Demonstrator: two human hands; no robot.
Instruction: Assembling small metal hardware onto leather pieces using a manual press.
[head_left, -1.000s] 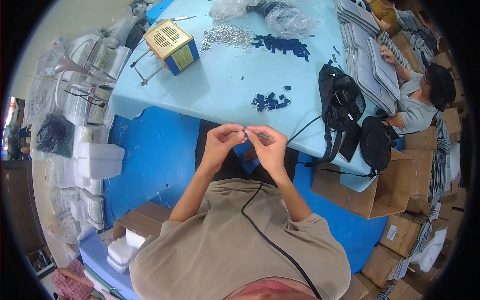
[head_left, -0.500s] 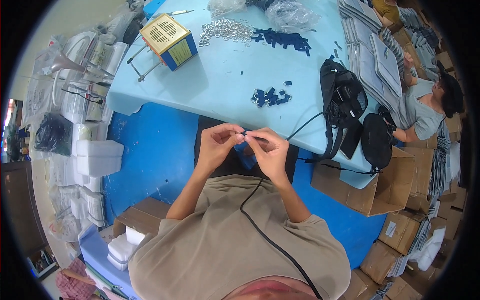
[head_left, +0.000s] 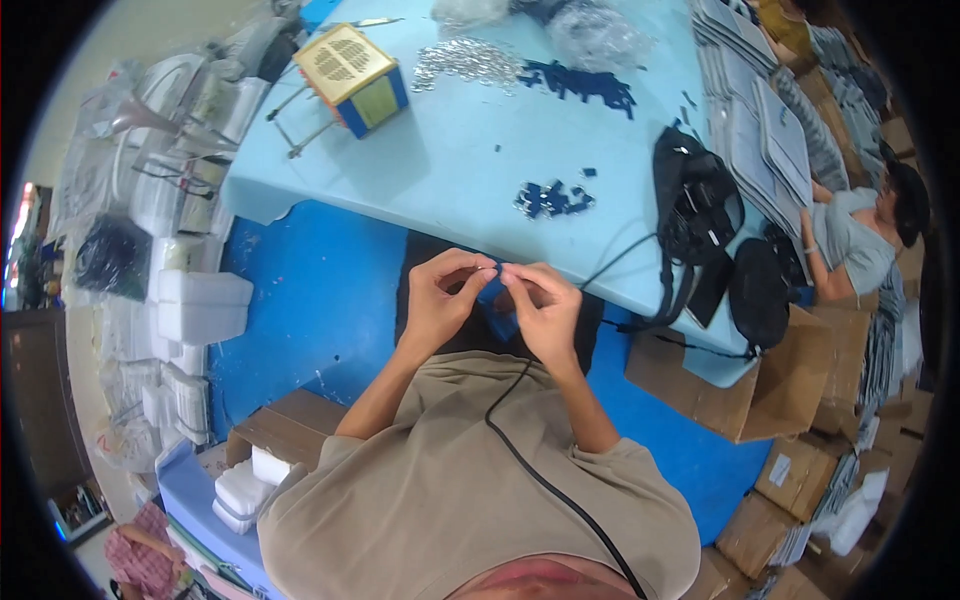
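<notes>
My left hand (head_left: 440,300) and my right hand (head_left: 545,310) meet just off the near edge of the table, fingertips pinched together. Between them is a small dark blue strip of webbing (head_left: 499,269), mostly covered by my fingers. Whether a metal ring is on it, I cannot tell. Beyond my hands, a little pile of blue webbing pieces with metal rings (head_left: 550,198) lies on the light blue tabletop (head_left: 450,175). Farther back are a spread of loose metal rings (head_left: 465,62) and a heap of dark blue strips (head_left: 580,85).
A blue and cream box-shaped device (head_left: 352,80) with metal legs stands at the table's left. Black bags (head_left: 697,190) lie at its right edge, above an open cardboard box (head_left: 770,385). A black cable (head_left: 540,480) crosses my shirt. A co-worker (head_left: 860,230) handles stacked grey pieces (head_left: 750,130).
My hands stay pinched together on the webbing, with the fingers slightly shifted. The whole view has swung a little, so the table's things appear farther right. The co-worker's arms have moved.
</notes>
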